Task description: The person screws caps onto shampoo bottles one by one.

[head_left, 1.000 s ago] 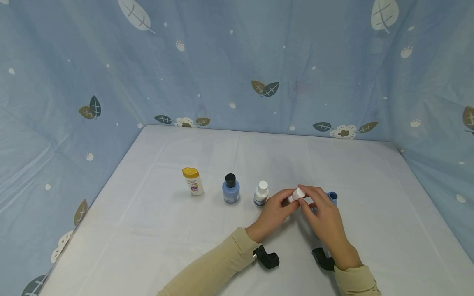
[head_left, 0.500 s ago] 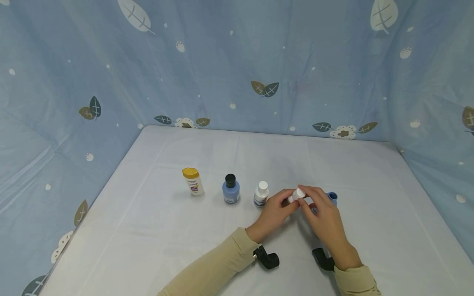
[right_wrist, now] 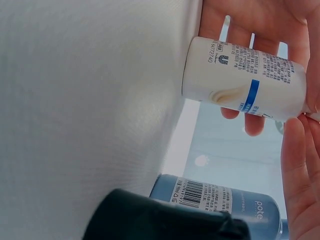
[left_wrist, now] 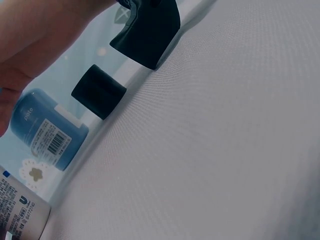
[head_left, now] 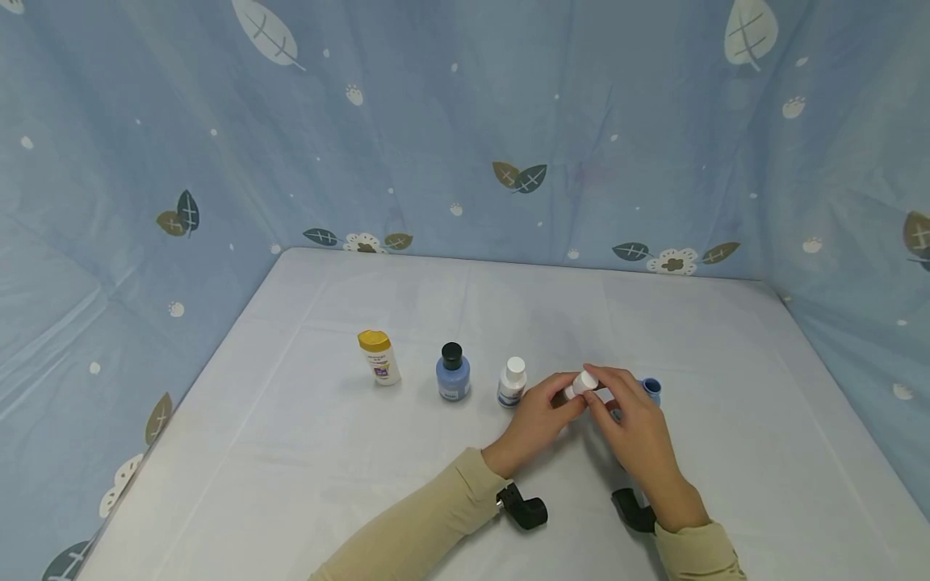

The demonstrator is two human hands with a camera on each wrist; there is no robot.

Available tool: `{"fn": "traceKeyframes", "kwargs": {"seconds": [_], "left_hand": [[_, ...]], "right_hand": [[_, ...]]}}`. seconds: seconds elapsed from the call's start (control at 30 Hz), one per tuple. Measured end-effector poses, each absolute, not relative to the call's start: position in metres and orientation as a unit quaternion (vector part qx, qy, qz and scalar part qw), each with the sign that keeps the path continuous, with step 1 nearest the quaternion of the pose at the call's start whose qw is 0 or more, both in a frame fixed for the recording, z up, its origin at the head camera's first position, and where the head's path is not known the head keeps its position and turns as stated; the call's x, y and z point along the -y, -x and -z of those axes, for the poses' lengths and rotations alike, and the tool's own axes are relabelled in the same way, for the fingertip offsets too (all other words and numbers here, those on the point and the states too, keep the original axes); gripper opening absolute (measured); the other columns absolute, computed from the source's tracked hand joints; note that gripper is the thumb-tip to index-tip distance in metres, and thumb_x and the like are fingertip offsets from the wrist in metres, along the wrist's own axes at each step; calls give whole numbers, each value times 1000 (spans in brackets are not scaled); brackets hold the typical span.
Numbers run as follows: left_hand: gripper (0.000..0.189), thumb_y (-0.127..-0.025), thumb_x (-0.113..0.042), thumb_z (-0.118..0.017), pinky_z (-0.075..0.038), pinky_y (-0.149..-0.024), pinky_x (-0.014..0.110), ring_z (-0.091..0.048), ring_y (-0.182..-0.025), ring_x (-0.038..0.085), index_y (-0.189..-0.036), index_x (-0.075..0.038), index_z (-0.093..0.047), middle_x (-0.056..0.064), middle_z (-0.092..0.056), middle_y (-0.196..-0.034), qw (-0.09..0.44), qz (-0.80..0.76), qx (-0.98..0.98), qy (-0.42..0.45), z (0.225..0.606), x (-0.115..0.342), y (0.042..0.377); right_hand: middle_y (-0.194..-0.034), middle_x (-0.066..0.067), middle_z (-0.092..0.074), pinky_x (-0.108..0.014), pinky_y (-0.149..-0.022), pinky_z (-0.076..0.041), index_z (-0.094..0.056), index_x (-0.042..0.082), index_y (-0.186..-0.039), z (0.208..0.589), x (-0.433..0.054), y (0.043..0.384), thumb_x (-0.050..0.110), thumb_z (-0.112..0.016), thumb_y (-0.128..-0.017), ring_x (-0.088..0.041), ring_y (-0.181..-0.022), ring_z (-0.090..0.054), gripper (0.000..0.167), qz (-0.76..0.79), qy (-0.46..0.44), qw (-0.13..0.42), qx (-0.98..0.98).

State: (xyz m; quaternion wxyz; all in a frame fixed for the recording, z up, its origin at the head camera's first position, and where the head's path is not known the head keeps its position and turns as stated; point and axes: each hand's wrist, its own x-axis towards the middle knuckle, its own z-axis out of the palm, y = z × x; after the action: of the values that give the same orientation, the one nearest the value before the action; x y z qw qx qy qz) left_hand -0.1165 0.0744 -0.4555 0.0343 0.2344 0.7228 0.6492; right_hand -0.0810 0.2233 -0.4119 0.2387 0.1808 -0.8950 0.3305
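A white bottle [right_wrist: 245, 77] with printed text is between both hands, its base at or very near the cloth. My left hand [head_left: 538, 415] grips its body, with fingers wrapped behind it in the right wrist view. With thumb and fingertips, my right hand [head_left: 639, 428] pinches the white cap [head_left: 584, 382]. Behind the right hand is a blue bottle [head_left: 651, 389] with an uncovered neck, its body mostly hidden in the head view. A black cylinder like a cap [left_wrist: 98, 91] stands near this blue bottle in the left wrist view.
Left of the hands, in a row, stand a small white bottle [head_left: 512, 383], a blue bottle with black cap [head_left: 454, 375] and a white bottle with yellow cap [head_left: 379, 359]. White cloth [head_left: 327, 452] covers the table. Blue patterned curtain [head_left: 436, 121] hangs at the back and sides.
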Motion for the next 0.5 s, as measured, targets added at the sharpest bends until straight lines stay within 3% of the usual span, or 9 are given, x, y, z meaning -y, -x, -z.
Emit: {"fn": "traceKeyframes", "kwargs": {"seconds": [0.5], "left_hand": [[31, -88, -35, -54, -41, -85, 23, -50, -102, 3, -118, -25, -57, -14, -55, -112, 34, -645, -725, -238, 455, -74, 117]], "right_hand": [[-111, 3, -54, -16, -67, -44, -55, 15, -123, 411, -224, 80, 11, -64, -82, -12, -90, -55, 42, -330, -176, 231, 898]]}}
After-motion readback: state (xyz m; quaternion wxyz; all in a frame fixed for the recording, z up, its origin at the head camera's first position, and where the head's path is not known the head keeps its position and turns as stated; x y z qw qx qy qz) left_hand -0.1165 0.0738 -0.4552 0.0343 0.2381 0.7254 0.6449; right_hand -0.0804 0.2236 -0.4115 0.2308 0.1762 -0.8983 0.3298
